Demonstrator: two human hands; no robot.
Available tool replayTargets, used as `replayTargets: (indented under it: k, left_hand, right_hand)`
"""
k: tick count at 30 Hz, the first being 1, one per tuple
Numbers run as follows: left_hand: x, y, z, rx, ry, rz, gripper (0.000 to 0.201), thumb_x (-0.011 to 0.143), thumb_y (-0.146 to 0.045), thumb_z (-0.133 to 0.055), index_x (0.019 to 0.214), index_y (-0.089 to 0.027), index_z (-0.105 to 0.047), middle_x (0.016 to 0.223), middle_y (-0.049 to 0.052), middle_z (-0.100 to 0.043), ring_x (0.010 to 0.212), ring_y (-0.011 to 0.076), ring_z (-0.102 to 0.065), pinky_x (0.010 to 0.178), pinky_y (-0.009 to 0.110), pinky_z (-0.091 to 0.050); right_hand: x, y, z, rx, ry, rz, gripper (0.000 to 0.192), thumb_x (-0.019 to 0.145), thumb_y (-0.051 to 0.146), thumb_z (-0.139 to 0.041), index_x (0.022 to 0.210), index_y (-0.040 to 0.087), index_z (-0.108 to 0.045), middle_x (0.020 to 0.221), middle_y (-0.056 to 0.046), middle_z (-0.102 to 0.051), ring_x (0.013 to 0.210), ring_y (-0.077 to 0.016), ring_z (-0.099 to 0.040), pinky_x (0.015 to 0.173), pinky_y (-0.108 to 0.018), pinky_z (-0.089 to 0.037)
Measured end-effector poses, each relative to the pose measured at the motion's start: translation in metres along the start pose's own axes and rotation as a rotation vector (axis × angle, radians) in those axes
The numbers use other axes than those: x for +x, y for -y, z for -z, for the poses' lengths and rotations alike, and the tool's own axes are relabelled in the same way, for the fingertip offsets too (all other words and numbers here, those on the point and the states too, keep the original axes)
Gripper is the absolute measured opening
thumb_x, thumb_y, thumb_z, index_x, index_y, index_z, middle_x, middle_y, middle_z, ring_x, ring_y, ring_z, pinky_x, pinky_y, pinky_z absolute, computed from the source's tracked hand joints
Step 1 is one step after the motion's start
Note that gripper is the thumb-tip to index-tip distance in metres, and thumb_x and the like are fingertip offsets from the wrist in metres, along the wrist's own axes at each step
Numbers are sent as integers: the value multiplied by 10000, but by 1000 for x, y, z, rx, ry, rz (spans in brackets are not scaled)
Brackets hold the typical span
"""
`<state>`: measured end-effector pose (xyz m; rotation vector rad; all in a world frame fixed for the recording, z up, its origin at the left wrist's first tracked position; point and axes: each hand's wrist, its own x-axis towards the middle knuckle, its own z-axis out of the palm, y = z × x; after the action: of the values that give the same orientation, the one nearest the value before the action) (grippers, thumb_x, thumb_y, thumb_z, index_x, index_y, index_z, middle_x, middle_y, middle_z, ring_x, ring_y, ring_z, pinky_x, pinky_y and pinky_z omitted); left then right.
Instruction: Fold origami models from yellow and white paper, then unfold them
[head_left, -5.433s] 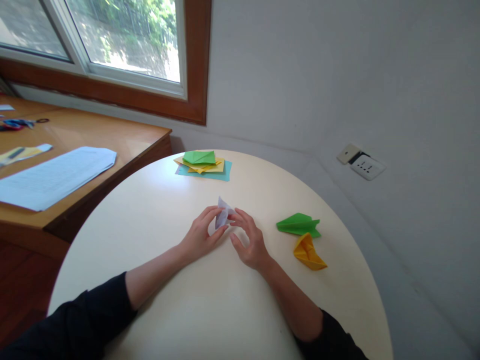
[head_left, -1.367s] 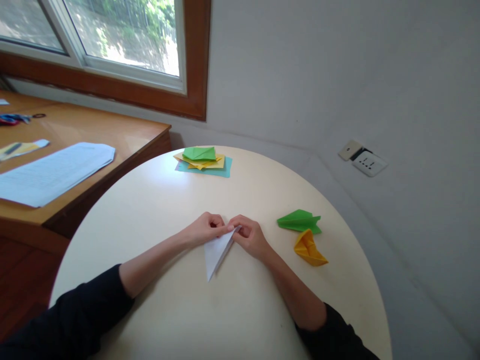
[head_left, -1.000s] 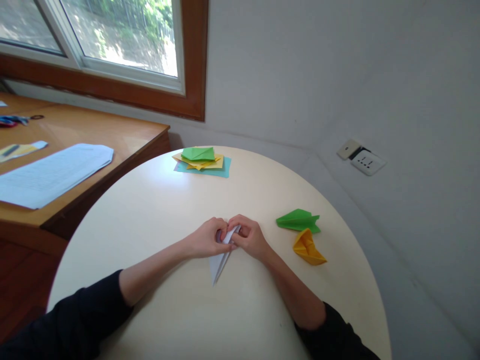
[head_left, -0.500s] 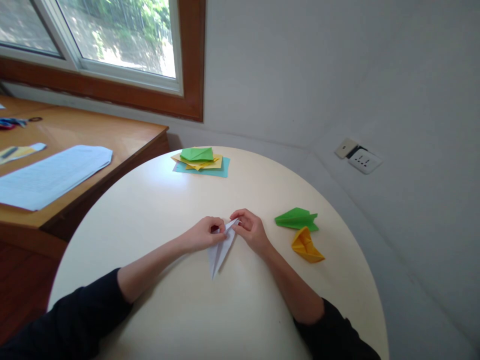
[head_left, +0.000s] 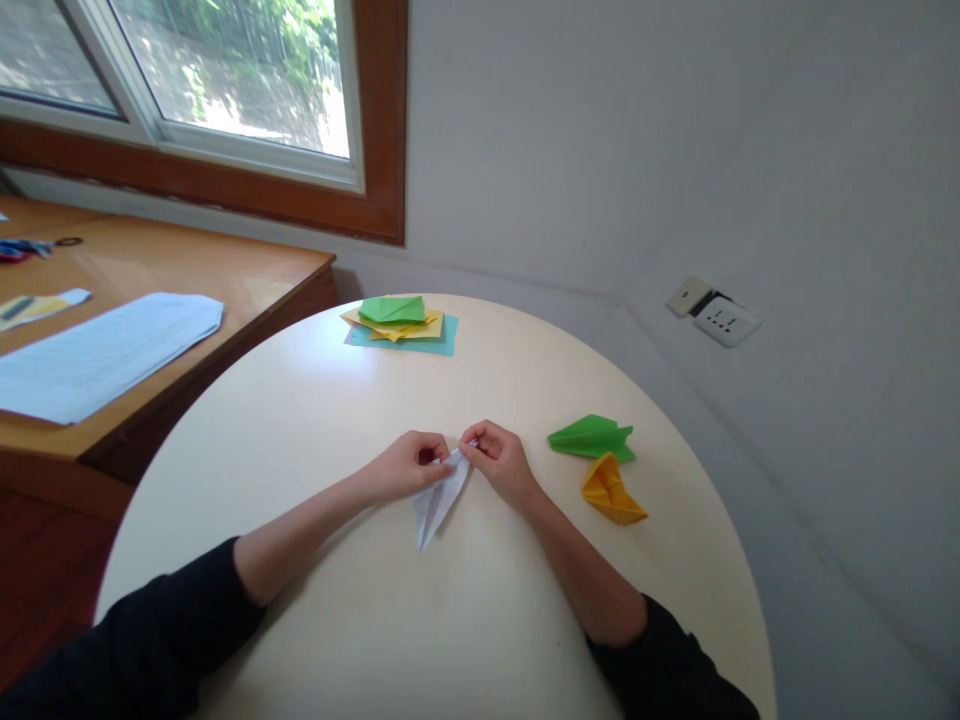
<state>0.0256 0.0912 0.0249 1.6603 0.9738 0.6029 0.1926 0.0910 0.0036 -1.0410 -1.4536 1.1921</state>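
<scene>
**Entry: white paper fold, held at its upper tip by two hands**

Grip. Left hand (head_left: pixel 409 467) and right hand (head_left: pixel 501 462) meet fingertip to fingertip at the upper tip of a white folded paper (head_left: pixel 435 503). Both are closed in a pinch on that tip; thumbs and forefingers are curled in, the other fingers tucked. The exact contact points are too small to make out.

Item. The white folded paper is a narrow, pointed shape lying flat on the round cream table (head_left: pixel 315 420), near its middle, its long point directed toward the person. Only the upper end is covered by fingers.

Step, as judged. A small fold or crease at the tip appears to be in hand. The next move would call for fine finger pressure with the body of the paper kept flat and aligned, since the shape is slender and could skew.

Surroundings. Just right of the right hand, apart from it: a green folded piece (head_left: pixel 591 439), and touching it a yellow folded piece (head_left: pixel 609 490). At the far edge: a stack of coloured sheets (head_left: pixel 399 324). On the wooden desk (head_left: pixel 187 265) to the left: printed sheets (head_left: pixel 97 352).

Writing. The printed sheets carry text too small to read. No brands or labels legible. A wall socket (head_left: pixel 724 320) shows no marking.
</scene>
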Motion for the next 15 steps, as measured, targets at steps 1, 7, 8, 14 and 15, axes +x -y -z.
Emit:
replayTargets:
  k: [1,7,8,14,15]
  left_hand:
    - [0,0,0,-6,0,1,183,652,-315,-557,628,-153,-476,553,-44,-417,538,88,-383,500,207,-283]
    - [2,3,-2,-100,-17,-6,199,648,-301,-590,663,-154,-457,588,-49,-432,546,80,-412,511,206,-300]
    - [2,3,-3,-122,-23,-7,207,645,-298,-599,669,-156,-450,595,-50,-434,548,78,-419,513,205,-305]
    - [1,1,-3,-197,-18,-9,258,648,-291,-625,770,-164,-437,586,-54,-478,539,81,-444,498,200,-320]
    - [1,1,-3,-199,-16,-7,264,651,-290,-623,789,-163,-437,583,-53,-485,538,82,-446,493,199,-319]
  right_hand:
    - [0,0,0,-5,-3,1,184,647,333,-637,668,192,-520,544,47,-461,498,-90,-411,457,-218,-313]
    - [0,-2,-1,-3,-6,23,181,639,324,-639,665,197,-512,551,43,-474,499,-92,-413,457,-217,-313]
    - [0,-2,-1,1,-8,26,175,641,316,-637,667,197,-511,557,42,-480,500,-91,-414,459,-217,-314]
    - [0,0,-3,48,-16,34,148,648,278,-624,691,194,-509,621,28,-529,546,-96,-467,504,-220,-358]
    - [0,0,-3,53,-19,35,147,648,274,-622,697,193,-510,628,26,-533,554,-97,-475,509,-220,-363]
